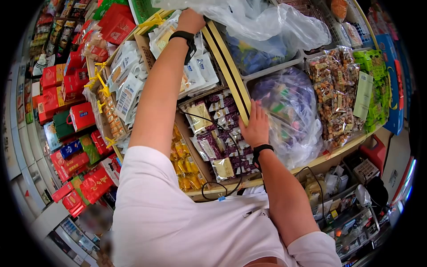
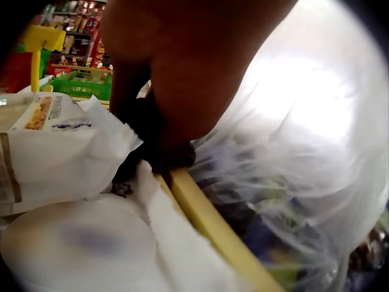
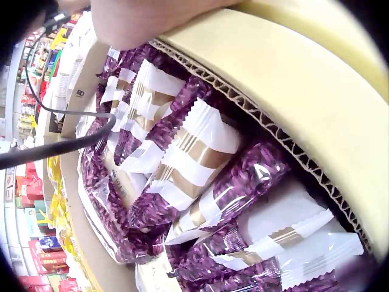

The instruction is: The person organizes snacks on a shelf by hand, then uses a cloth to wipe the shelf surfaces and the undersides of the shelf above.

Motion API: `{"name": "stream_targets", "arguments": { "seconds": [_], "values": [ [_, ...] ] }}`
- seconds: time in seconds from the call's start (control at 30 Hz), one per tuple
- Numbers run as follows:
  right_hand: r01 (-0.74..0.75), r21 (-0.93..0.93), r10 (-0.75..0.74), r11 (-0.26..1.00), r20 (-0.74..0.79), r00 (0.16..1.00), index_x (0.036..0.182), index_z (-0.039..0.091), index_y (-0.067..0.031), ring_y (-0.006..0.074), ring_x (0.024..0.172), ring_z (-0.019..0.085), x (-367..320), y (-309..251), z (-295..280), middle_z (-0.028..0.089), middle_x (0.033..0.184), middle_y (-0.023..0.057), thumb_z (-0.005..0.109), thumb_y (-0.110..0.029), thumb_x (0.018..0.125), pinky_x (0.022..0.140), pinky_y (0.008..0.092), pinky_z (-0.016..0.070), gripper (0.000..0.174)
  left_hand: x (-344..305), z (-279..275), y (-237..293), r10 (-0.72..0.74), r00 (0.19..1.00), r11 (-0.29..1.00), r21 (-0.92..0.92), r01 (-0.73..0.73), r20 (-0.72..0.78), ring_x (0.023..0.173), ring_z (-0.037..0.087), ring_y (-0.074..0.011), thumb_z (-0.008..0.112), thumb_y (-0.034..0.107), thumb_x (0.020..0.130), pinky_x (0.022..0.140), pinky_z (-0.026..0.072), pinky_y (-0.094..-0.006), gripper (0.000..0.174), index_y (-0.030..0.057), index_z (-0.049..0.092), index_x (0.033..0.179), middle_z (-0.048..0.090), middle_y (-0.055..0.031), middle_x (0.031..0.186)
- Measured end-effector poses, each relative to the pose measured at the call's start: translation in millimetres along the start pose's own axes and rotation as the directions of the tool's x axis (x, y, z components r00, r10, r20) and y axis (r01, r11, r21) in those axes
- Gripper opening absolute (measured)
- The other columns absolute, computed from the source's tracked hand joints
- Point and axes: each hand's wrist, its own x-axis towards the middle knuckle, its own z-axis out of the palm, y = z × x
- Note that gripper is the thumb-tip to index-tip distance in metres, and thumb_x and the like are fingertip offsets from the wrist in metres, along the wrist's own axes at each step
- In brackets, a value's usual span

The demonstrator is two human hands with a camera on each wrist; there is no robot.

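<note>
My left hand (image 1: 190, 20) reaches to the back of the display and grips the edge of a large clear plastic bag (image 1: 275, 24). In the left wrist view that hand (image 2: 182, 73) is curled beside the bag (image 2: 304, 121), above a yellow divider (image 2: 206, 219); the fingertips are hidden. My right hand (image 1: 255, 124) rests with straight, spread fingers on a second clear bag of wrapped sweets (image 1: 291, 115), at the yellow divider (image 1: 229, 75). Just left of it lies a cardboard box of purple-and-white packets (image 1: 224, 133). The right wrist view shows those packets (image 3: 182, 158) under the palm (image 3: 140, 18).
White packets (image 1: 126, 84) fill boxes on the left, with yellow packets (image 1: 184, 164) near the front edge. Bags of mixed nuts (image 1: 336, 93) and green packets (image 1: 378, 84) lie to the right. Red gift boxes (image 1: 66, 89) line shelves at far left. A black cable (image 1: 218, 187) hangs from my right wrist.
</note>
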Motion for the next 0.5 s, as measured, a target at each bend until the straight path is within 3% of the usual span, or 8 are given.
{"name": "stream_targets", "arguments": {
  "seconds": [0.1,0.27,0.37,0.43,0.5],
  "values": [
    [0.011,-0.012,-0.011,1.0,-0.026,1.0,0.153,0.035,0.0017,0.0405,0.125,0.052,2.7,-0.7,4.0,0.053,0.14,0.0219,0.067,-0.034,0.093,0.106,0.0504,0.0417,0.077,0.6,-2.4,-1.6,0.027,0.997,0.998,-0.056,-0.032,-0.078,0.114,0.063,-0.0386,0.067,0.024,0.089,0.101,0.0497,-0.0491,0.034,0.0139,0.069,0.122,0.071,-0.0172,0.117],
    [0.024,-0.018,-0.025,1.0,-0.039,0.999,0.154,0.035,0.0012,0.0396,0.123,0.052,1.3,1.2,2.9,0.054,0.139,0.0203,0.067,-0.034,0.092,0.105,0.0503,0.0422,0.078,4.9,-15.3,-9.9,0.033,0.996,0.991,-0.129,-0.044,-0.084,0.112,0.064,-0.039,0.067,0.022,0.089,0.1,0.0504,-0.0495,0.033,0.0141,0.069,0.121,0.071,-0.0171,0.114],
    [-0.025,0.06,0.02,0.998,0.089,0.996,0.153,0.034,0.0031,0.0426,0.13,0.05,0.6,-0.5,-2.5,0.051,0.143,0.0254,0.067,-0.032,0.094,0.109,0.0504,0.0406,0.077,-10.7,-22.7,-2.1,0.02,0.998,0.994,-0.105,-0.026,-0.065,0.11,0.064,-0.0393,0.066,0.021,0.089,0.099,0.0509,-0.0497,0.033,0.0142,0.07,0.121,0.072,-0.017,0.113],
    [0.069,-0.028,-0.071,0.997,-0.094,0.993,0.153,0.036,0.0021,0.0404,0.126,0.052,0.4,1.8,4.5,0.053,0.139,0.0215,0.068,-0.032,0.092,0.105,0.0504,0.0425,0.077,-24.1,-26.4,10.3,0.032,0.998,0.995,-0.087,-0.038,-0.061,0.109,0.065,-0.0394,0.066,0.02,0.089,0.098,0.0512,-0.0499,0.032,0.0143,0.07,0.121,0.072,-0.017,0.112],
    [0.061,-0.007,-0.062,0.998,-0.053,0.997,0.152,0.037,0.0035,0.0407,0.126,0.052,-0.7,3.9,5.9,0.053,0.138,0.0224,0.068,-0.032,0.091,0.104,0.0503,0.0434,0.076,-45.1,-28.5,23.7,0.045,0.997,0.996,-0.075,-0.05,-0.062,0.108,0.065,-0.0396,0.066,0.019,0.089,0.097,0.0515,-0.0501,0.032,0.0144,0.07,0.12,0.072,-0.017,0.111]
  ]
}}
